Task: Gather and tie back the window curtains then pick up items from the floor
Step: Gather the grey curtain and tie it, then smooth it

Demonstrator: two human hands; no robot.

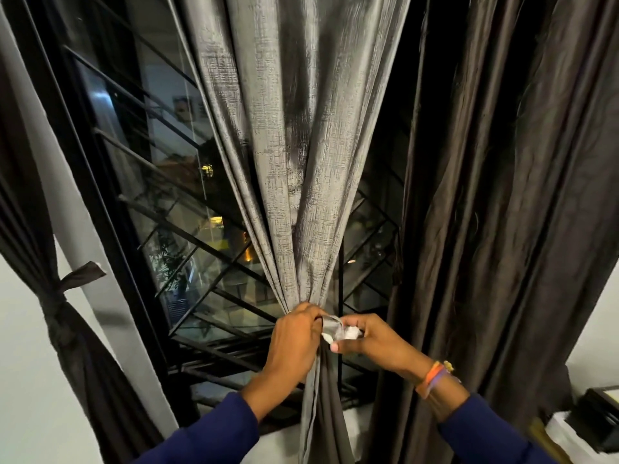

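Observation:
A silver-grey textured curtain [294,145] hangs in the middle of the window, gathered into a narrow bunch at waist height. My left hand [294,339] wraps around the bunch from the left. My right hand [371,339] pinches a strip of grey tie-back [331,324] with a white end against the bunch. A dark brown curtain [509,195] hangs loose on the right. At the far left another dark curtain [57,303] is knotted with a tie. The floor is out of view.
Behind the curtains is a black-framed window [110,195] with diagonal metal bars and dark glass. White wall lies at lower left. A black and white box-like object [596,420] sits at the lower right edge.

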